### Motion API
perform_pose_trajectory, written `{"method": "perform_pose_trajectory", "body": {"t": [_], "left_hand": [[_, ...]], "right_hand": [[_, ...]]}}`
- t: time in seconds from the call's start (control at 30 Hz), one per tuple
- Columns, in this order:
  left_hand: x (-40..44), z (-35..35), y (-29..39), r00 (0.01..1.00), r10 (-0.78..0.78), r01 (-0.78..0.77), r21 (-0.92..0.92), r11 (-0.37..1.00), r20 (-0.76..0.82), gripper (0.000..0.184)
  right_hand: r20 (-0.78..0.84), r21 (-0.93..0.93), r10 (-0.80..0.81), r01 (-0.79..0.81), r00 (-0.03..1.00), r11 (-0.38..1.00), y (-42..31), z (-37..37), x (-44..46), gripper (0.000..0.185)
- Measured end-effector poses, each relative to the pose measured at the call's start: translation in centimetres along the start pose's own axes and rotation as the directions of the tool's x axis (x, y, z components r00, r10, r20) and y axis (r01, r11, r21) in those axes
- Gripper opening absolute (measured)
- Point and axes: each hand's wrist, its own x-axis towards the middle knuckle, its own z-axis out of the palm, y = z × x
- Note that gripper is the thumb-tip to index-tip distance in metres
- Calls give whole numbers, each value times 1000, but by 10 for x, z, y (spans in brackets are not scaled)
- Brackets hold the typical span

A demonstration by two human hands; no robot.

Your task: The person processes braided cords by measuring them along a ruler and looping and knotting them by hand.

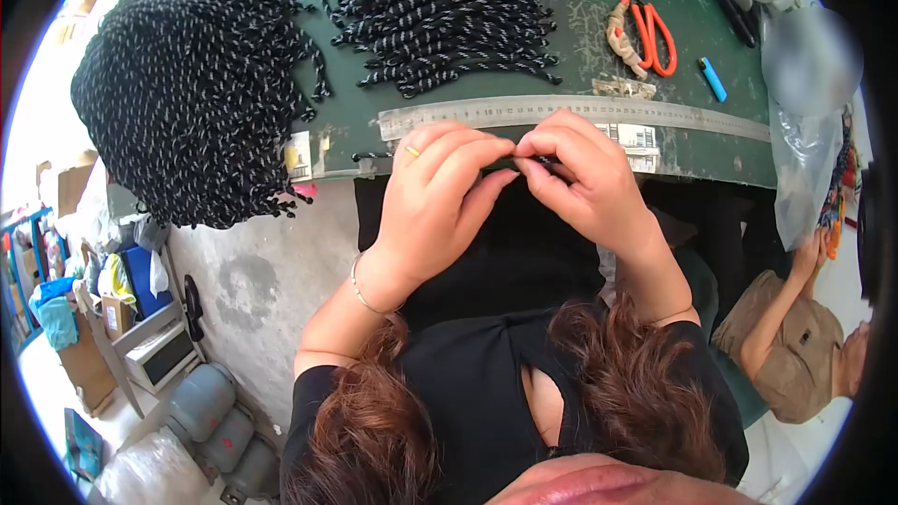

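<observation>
Holds both arms [327, 346] bent at the near side of the ruler [683, 115], slanting inward across the front of the torso. Places the left hand [435, 187] along the ruler's near edge, back upward, fingers curled together, thumb lower with a narrow gap to the index fingertip. Sets the right hand [585, 173] opposite, partly overlapping the ruler in view, thumb and index pinched close beside the left fingertips. Rests both wrists [645, 238] nearer the body than the ruler.

On the ruler [669, 116], a row of tiny scale numbers, 10 and 11 among them
</observation>
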Motion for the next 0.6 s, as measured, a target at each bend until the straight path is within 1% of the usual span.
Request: {"method": "perform_pose_trajectory", "body": {"t": [0.07,0.1,0.2,0.23,0.3,0.33,0.37,0.4,0.47,0.53,0.6], "left_hand": [[-3,0,-3,1000,8,-8,-58,998,13,23],[-5,-2,-4,1000,0,0,-54,999,11,23],[-16,-15,-5,992,-111,117,-149,982,52,14],[-19,-20,-4,992,-120,126,-144,982,50,14],[-24,-34,1,973,-220,223,-48,974,63,12],[-25,-38,2,961,-269,269,0,963,65,12],[-27,-39,0,960,-273,274,7,962,64,12],[-28,-39,-4,951,-309,310,62,949,-26,11],[-32,-38,-13,911,-355,391,161,906,-212,10],[-34,-35,-23,896,-375,415,150,897,-239,9],[-33,-33,-30,867,-411,456,114,883,-280,8]], "right_hand": [[19,20,-6,6,1000,1000,-2,4,-1,14],[34,38,-10,9,999,999,-2,6,-1,14],[78,71,-43,38,996,997,-2,17,1,14],[96,77,-70,63,993,995,-2,21,3,15],[114,92,-100,89,988,992,-3,30,7,15],[112,53,-83,78,990,996,-4,35,11,14],[108,13,-68,67,992,998,-5,40,15,13],[103,-26,-53,56,993,998,-5,46,19,13],[79,-43,-64,67,995,997,-3,59,29,11],[27,-94,-79,82,996,992,0,70,37,9],[23,-113,-64,66,998,991,0,75,38,9]]}}
